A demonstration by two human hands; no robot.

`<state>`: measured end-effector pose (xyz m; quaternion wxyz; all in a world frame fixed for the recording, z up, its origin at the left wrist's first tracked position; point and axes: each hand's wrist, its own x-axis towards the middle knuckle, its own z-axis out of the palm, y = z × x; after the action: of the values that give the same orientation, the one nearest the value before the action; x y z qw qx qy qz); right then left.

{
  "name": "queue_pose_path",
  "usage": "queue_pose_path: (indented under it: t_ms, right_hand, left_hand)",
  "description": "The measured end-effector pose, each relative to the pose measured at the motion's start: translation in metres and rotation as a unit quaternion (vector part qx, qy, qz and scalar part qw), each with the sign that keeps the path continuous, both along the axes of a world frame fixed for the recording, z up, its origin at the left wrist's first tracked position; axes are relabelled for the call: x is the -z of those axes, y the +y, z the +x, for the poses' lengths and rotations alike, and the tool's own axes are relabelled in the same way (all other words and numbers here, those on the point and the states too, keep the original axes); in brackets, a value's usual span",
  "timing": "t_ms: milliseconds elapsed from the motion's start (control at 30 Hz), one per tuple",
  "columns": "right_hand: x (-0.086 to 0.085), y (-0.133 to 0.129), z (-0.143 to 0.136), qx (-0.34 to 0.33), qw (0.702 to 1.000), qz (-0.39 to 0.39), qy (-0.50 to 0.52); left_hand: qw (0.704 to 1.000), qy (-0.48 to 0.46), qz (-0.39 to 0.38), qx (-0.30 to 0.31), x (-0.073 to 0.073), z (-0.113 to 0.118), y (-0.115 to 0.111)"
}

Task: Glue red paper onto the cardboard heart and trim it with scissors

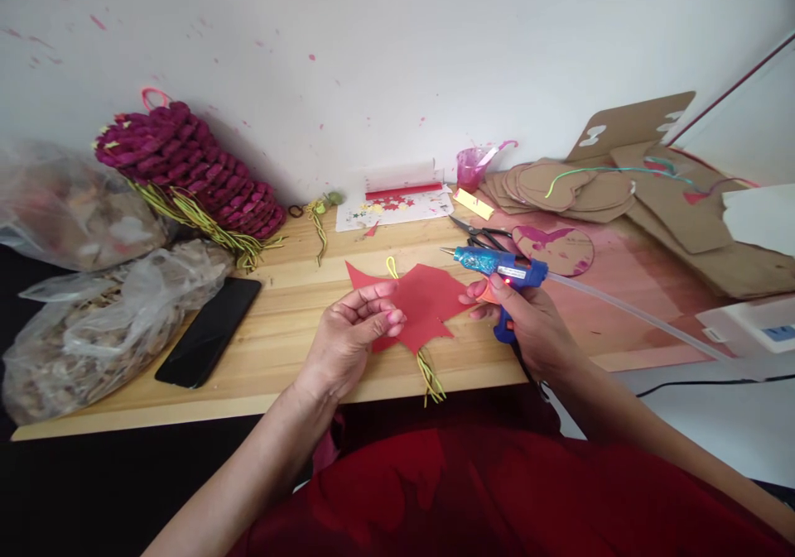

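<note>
Red, flat and stiff-looking, the pointy cutout [428,300] is in the middle of the frame, seemingly lying on the wooden desk [279,367]. I think it sits there so both of my hands can reach it. A yellow loop [392,268] peeks out above it, and a stringy green-yellow tassel [430,377] hangs out below.

My right hand [531,317], right of centre, has its grip wrapped around the handle of a blue glue gun [484,261]. I guess the gun is held sideways so its thin metal tip stays away from my fingers. A small light on it glows red. Its long, cloudy glue stick [639,315] pokes out of the back, toward the lower right.

My left hand [354,333] is over the left part of the cutout. Its grip is curled, with thumb and fingers close together, but I cannot tell if they pinch something tiny.

Shiny, crinkly plastic bags [118,333] fill the left side, near a smooth black phone [208,333]. They may be there to leave working room in the middle. At the upper left leans a bumpy, fuzzy purple roll [199,164]. Dark scissors [481,234] lie just behind the gun, maybe to be easy to grab. Brown cardboard shapes [540,186], round and flat, are piled at the upper right.
</note>
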<state>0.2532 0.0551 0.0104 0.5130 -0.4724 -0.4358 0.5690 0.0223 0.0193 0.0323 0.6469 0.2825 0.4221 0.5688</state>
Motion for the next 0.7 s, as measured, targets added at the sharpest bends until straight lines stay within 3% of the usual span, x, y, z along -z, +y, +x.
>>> queue_pose_path:
  t_ms: [300, 700]
  right_hand:
    - [-0.0039, -0.0014, -0.0010, 0.004, 1.000, -0.014, -0.011]
    - [-0.0054, -0.0018, -0.0015, 0.003, 1.000, -0.005, -0.011]
  left_hand:
    - [0.998, -0.033, -0.047, -0.007, 0.0055, -0.0044, -0.0023]
    - [1.000, -0.009, -0.025, -0.009, -0.0042, -0.0020, -0.0050]
